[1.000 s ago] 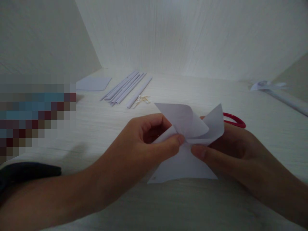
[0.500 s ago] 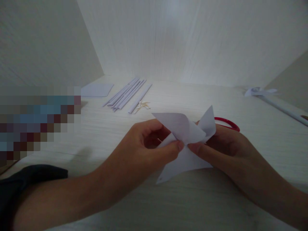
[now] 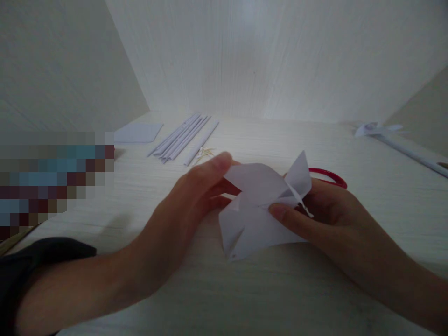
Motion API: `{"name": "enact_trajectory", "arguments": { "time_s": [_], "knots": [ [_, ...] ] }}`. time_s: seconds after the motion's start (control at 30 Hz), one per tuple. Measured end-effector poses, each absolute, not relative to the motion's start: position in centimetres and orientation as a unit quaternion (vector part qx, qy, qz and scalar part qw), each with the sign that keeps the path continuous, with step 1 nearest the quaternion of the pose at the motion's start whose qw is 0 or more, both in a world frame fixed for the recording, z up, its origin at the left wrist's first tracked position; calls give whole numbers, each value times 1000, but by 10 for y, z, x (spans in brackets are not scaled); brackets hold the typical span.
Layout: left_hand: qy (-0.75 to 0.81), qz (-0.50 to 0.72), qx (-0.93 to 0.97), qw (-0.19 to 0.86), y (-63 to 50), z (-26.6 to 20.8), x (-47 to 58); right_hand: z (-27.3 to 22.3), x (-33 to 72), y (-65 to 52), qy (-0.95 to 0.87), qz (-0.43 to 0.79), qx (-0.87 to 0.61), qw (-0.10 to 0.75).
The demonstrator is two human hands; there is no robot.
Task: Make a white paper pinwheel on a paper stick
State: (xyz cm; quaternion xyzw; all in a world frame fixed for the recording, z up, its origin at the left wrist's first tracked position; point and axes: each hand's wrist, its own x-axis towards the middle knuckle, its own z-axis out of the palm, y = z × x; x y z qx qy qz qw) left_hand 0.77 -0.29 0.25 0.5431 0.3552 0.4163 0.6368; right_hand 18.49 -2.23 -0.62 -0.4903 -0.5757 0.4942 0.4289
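Head view: folded white paper point(image 3: 255, 224) between your hands, right of left fingers, no clear long axis, one flap pointing up at far right. Your right hand point(image 3: 325, 217) nearer paper's middle: thumb on top, clamped on right side, other fingers mostly hidden. Your left hand point(image 3: 192, 196) at left edge, thumb and fingers apart; cannot tell whether touching far-left corner.
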Motion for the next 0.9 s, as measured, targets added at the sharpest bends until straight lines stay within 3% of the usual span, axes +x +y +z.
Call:
{"name": "enact_trajectory", "arguments": {
  "time_s": [0.13, 0.37, 0.53, 0.9],
  "knots": [
    [382, 458, 492, 634, 0, 3, 9, -7, 188, -23, -591, 484, -495, 414],
    [400, 391, 684, 468, 1, 13, 6, -4, 187, -23, -599, 535, -442, 399],
    [423, 312, 714, 462, -3, 30, 9, -5, 189, -23, -599, 548, -417, 407],
    [437, 258, 785, 354, -1, 32, 6, -2, 187, -25, -621, 521, -434, 393]
  ]
}}
